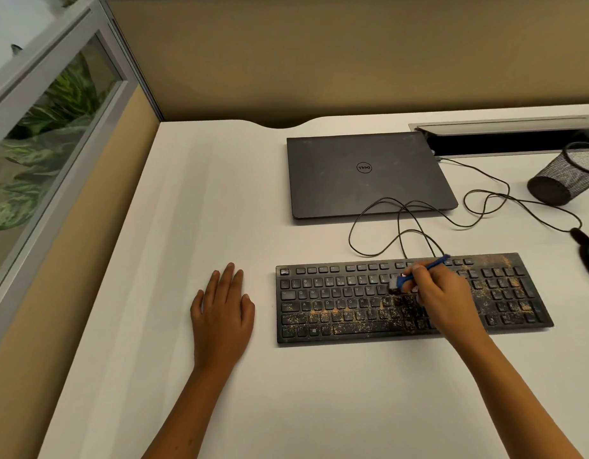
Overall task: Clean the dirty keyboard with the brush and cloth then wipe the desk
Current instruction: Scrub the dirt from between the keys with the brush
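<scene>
1. The desk point(220, 193) is white and spreads out under both hands; the wiping of it has not begun, by the look of things.
2. A closed laptop point(369, 173) lies well beyond the right hand, a mesh cup point(561, 180) tipped on its side farther off to that hand's right.
3. The keyboard point(352, 303) lies directly under the right hand, its long axis running left to right across the desk, its cable point(379, 223) looping away toward the laptop. Tan grit covers the lower rows and the right end; the upper left rows look cleaner.
4. The left hand point(222, 313) rests flat on the desk, fingers straight and together, holding nothing, just left of the keyboard and not touching it.
5. The right hand point(442, 299) has its fingers curled around the brush point(405, 279), pen-fashion, above the keyboard's middle.
6. The brush is blue; its handle slants up and away to the right past the fingertips, and its bristle end points down-left onto the keys.
7. Step in hand, as I judge: brushing. The next move calls for short strokes that carry the grit off the dirty rows; the cloth comes after, and I see none here.
</scene>
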### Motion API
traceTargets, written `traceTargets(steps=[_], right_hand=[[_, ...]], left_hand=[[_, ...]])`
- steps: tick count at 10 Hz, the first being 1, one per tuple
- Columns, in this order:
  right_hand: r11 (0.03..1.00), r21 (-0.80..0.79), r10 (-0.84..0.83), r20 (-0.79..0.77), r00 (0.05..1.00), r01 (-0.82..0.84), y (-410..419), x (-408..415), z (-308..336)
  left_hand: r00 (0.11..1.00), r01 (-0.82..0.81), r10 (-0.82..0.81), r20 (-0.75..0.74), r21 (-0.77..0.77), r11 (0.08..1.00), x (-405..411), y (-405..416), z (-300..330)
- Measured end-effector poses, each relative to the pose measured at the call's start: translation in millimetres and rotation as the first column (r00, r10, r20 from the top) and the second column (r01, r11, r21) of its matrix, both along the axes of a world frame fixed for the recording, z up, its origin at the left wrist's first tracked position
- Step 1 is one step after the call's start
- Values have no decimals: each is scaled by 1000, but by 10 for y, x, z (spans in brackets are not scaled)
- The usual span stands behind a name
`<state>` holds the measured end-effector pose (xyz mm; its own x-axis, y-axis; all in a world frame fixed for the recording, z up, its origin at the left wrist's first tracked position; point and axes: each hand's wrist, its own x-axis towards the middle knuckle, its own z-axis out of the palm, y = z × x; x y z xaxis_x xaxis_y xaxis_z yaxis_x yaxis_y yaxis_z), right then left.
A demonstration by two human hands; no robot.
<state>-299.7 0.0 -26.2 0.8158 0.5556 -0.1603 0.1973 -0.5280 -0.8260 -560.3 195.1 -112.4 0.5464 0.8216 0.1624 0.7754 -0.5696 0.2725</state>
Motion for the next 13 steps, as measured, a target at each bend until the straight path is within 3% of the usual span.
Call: traceTargets(steps=[2, 4, 5, 7, 9, 10, 11, 13], right_hand=[[976, -141, 174, 35, 984, -168, 26, -46, 5], [970, -170, 204, 197, 959, -172, 18, -12, 6], [960, -201, 221, 124, 967, -194, 2, -1, 20], [987, -121, 129, 189, 974, -108, -35, 9, 8], [970, -167, 194, 89, 977, -177, -39, 14, 31], [989, -91, 131, 133, 982, -120, -49, 37, 41], [983, -55, 184, 144, 972, -178, -69, -13, 19], [972, -174, 189, 181, 965, -158, -115, 20, -73]], left_hand=[[1000, 3, -3, 0, 1, 1000, 8, 4, 0], [1000, 4, -4, 0, 5, 1000, 5, 7, -3], [1000, 4, -4, 1, 5, 1000, 3, 5, -5], [1000, 4, -4, -3, 9, 1000, 4, 8, -4], [1000, -2, 2, -1, 8, 1000, 0, 0, -5], [1000, -3, 3, 1, 7, 1000, 1, 0, -2], [1000, -1, 1, 0, 8, 1000, 6, -1, 0], [1000, 1, -1, -2, 10, 1000, 6, 0, 1]])
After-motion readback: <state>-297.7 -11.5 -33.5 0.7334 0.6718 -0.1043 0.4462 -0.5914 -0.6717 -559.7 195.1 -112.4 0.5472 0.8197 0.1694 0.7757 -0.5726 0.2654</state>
